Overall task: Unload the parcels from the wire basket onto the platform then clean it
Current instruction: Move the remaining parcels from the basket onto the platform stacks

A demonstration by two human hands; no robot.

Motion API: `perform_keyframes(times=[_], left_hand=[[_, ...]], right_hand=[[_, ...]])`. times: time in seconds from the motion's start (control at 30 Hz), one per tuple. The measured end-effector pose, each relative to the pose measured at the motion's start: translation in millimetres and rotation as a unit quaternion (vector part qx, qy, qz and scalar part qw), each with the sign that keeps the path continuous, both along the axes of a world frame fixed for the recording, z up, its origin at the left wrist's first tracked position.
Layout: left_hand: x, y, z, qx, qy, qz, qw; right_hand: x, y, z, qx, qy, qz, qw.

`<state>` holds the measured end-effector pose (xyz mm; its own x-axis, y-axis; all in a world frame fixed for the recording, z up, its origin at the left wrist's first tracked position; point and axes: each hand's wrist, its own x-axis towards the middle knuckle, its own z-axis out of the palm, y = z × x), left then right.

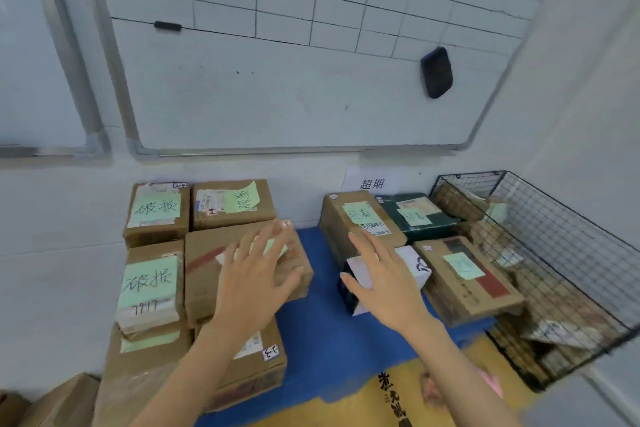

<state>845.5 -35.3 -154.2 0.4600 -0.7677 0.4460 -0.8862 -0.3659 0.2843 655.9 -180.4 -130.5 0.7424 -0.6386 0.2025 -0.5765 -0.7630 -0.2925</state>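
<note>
Fingers spread, released: left hand over a cardboard box, right hand over a white parcel, both left of the wire basket.

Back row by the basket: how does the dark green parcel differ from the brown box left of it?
The brown cardboard box is tan; the dark green parcel is dark. The brown cardboard box stands taller, the dark green parcel lower and flatter. The dark green parcel sits next to the wire basket, the brown cardboard box beyond it. Both carry a pale green handwritten note on top.
</note>
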Motion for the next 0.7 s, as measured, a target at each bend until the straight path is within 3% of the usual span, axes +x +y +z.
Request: perform_keyframes(times=[0.2, 0.43, 0.7], left_hand=[[-97.6, -63.0, 4.5, 0.027, -0.036, -0.074, 0.996], [-245.7, -133.5, 16.2, 0.013, -0.019, -0.163, 0.986], [-368.3, -189.0, 23.3, 0.014, -0.035, -0.201, 0.979]], right_hand=[[-118.7, -32.2, 8.0, -0.039, 0.013, -0.074, 0.996], [-278.3, -63.7, 25.1, -0.052, 0.03, -0.142, 0.988], [-418.0, -98.8, 28.7, -0.07, 0.05, -0.213, 0.973]])
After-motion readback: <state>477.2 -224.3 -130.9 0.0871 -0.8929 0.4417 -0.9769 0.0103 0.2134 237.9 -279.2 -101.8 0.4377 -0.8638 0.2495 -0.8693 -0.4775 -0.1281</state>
